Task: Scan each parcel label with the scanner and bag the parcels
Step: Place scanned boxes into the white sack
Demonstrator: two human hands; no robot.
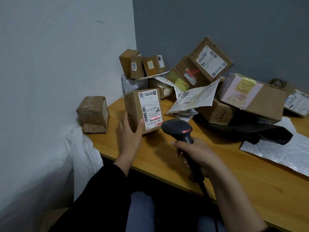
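Head view: left hand (129,131) steadies the parcel (142,111) on the table (234,164), right hand (197,156) grips the scanner (177,129); a drifting beam could miss the barcode.

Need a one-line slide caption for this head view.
Left hand steadies a labelled parcel while the right hand aims the scanner.

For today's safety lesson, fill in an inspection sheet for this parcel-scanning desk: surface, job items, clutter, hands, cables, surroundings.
Surface: wooden table, crowded at back.
Job's things: labelled parcel upright, red scan line on its label; scanner aimed at it.
Clutter: piled boxes, loose paper, black bag, silver mailer.
Hands: left hand steadies the parcel; right hand grips the scanner.
Cables: scanner lead runs off table edge.
Surroundings: white sack at left; corner walls.
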